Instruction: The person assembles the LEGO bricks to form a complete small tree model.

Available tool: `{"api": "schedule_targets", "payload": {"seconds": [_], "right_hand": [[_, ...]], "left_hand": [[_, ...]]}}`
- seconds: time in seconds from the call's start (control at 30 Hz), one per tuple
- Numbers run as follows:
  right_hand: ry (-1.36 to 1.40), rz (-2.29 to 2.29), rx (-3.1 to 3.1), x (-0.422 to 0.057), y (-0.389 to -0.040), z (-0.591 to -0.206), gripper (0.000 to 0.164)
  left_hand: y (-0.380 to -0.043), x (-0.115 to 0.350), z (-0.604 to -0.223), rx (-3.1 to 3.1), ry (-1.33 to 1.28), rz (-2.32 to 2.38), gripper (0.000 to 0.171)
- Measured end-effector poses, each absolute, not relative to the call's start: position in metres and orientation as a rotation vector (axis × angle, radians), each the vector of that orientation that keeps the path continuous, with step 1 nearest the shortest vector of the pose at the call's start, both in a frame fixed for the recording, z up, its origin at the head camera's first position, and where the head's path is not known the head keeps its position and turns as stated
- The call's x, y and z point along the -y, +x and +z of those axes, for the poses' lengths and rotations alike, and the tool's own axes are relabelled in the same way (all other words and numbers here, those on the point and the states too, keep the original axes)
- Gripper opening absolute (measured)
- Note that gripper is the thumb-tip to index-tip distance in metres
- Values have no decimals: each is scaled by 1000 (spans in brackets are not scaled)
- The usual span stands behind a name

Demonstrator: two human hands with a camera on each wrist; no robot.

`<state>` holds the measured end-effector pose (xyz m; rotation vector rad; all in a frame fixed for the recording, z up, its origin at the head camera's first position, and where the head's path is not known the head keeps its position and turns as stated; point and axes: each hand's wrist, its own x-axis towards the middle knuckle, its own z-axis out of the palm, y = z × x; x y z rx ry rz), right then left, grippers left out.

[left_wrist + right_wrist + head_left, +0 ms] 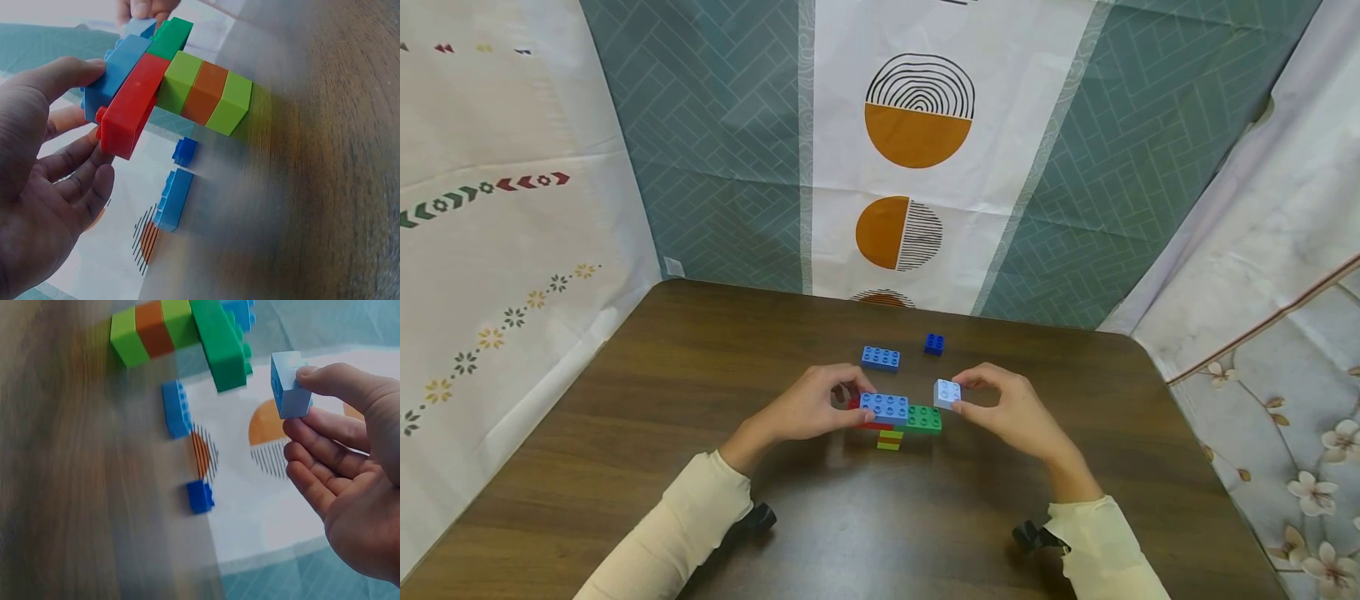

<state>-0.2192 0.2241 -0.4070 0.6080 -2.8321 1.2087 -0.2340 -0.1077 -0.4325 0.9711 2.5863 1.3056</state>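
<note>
My left hand [822,406] pinches a blue eight-stud toy brick [883,408] between thumb and fingers. That brick sits on top of a small build, bridging a red brick [134,103] and a green brick [220,350]. Below them stands a column of lime bricks [229,103] with an orange brick [205,92] in the middle. To the right, my right hand [1009,408] holds a pale blue four-stud brick [290,387] by its sides, raised and apart from the green brick. Its studs face up in the head view.
Behind the build, another blue eight-stud brick [881,358] lies on the brown wooden table [760,333]. A dark blue four-stud brick [934,344] is to its right, near the far edge. Patterned cloths [730,150] hang around the table's back and sides.
</note>
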Motion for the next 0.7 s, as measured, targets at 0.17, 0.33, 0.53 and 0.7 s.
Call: {"api": "schedule_targets", "payload": {"seconds": [0.17, 0.33, 0.53, 0.7], "right_hand": [[653, 1201, 2842, -211, -211, -403, 29], [731, 1207, 2837, -199, -206, -403, 30], [769, 1214, 2842, -190, -205, -405, 32], [749, 1205, 2858, -187, -206, -406, 31]], "left_hand": [[-234, 108, -432, -2584, 975, 1310, 27], [-234, 108, -432, -2585, 973, 1310, 26], [-235, 107, -432, -2582, 978, 1316, 26], [-235, 108, -432, -2577, 983, 1317, 26]]}}
